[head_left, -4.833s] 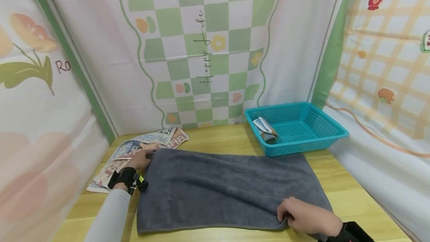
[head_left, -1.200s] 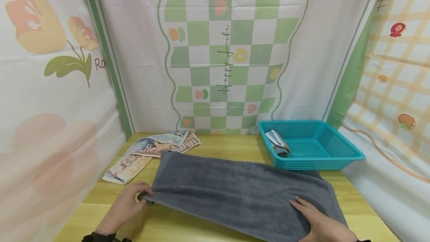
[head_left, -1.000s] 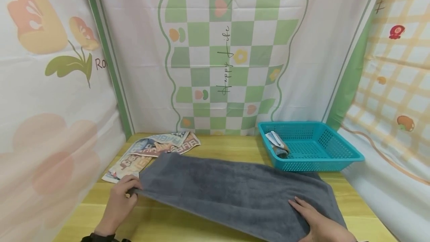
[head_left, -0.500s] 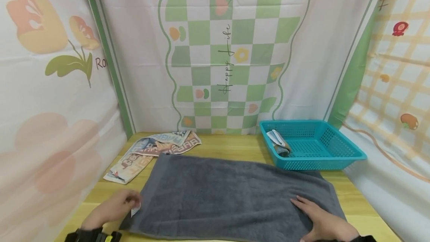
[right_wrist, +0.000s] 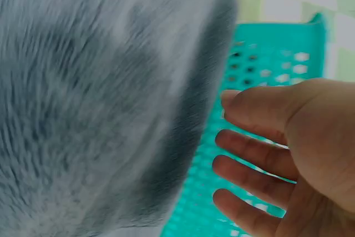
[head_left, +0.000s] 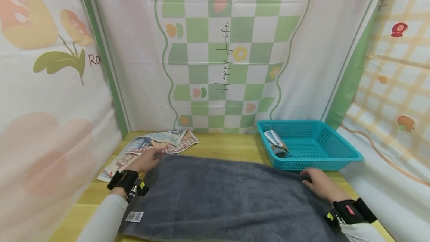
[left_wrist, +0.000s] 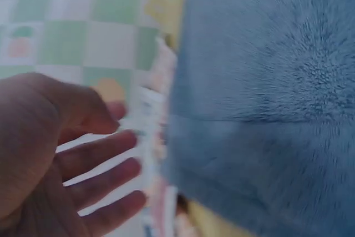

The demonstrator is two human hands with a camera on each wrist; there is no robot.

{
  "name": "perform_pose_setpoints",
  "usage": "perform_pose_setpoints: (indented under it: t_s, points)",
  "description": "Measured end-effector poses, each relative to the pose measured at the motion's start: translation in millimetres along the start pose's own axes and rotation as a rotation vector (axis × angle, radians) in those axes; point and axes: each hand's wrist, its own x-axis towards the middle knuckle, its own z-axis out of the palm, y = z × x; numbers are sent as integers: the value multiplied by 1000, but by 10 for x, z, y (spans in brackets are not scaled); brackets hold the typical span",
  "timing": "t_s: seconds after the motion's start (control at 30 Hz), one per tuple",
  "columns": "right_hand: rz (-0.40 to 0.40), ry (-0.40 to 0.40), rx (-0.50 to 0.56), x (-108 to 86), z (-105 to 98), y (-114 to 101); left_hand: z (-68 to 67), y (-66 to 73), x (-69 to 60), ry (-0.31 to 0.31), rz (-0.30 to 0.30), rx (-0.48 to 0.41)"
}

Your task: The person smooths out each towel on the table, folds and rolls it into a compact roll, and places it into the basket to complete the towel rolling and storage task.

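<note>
A dark grey towel (head_left: 228, 197) lies spread over the wooden table, a white label (head_left: 134, 217) at its near left corner. At its far left corner is the left hand (head_left: 145, 160); in the left wrist view this hand (left_wrist: 72, 154) has its fingers apart beside the towel (left_wrist: 260, 154), holding nothing. The right hand (head_left: 321, 184) is at the far right edge, just in front of the teal basket (head_left: 309, 165). In the right wrist view the right hand (right_wrist: 277, 159) has its fingers spread between towel (right_wrist: 94, 109) and basket (right_wrist: 277, 37), gripping nothing.
Patterned cloths (head_left: 174, 143) lie crumpled at the table's back left, partly behind the left hand. A rolled small cloth (head_left: 276, 144) rests in the basket's left side. Printed curtains (head_left: 141, 66) stand behind and on both sides of the table.
The left hand has moved from the towel's near left corner to its far left one, uncovering the label. The right hand has moved from the towel's near right part to its far edge.
</note>
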Motion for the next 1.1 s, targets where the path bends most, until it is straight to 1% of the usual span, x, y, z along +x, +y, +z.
perform_pose_setpoints:
  t_s: [0.1, 0.23, 0.33, 0.4, 0.53, 0.63, 0.73, 0.83, 0.9, 0.97, 1.03, 1.1]
  points:
    - [-9, 9, -56, 15, 73, 102, 102, -90, 187, -48, -50, 17]
    - [-27, 5, -70, 67, 132, 236, 190, -174, 317, -64, -80, 65]
    - [-35, -13, -36, 73, 139, 307, 266, -220, 394, -38, -80, 95]
    - [-39, -20, -22, 75, 137, 326, 304, -256, 423, -20, -78, 120]
    - [-49, -13, 33, 88, 128, 314, 301, -281, 406, 19, -90, 127]
    - [-51, -11, 71, 75, 122, 277, 292, -309, 361, 55, -104, 112]
    - [-54, -22, 105, 53, 100, 232, 271, -341, 310, 82, -99, 77]
    - [-38, -79, 168, 35, 30, 193, 231, -362, 279, 99, -74, 50]
    - [-11, -142, 235, 28, -32, 172, 200, -370, 263, 110, -71, 21]
    - [-4, -206, 297, 2, -84, 173, 188, -370, 243, 122, -69, -17]
    - [-18, -256, 338, -20, -130, 181, 181, -370, 226, 134, -59, -52]
    - [-70, -290, 370, -37, -169, 187, 181, -362, 206, 139, -53, -75]
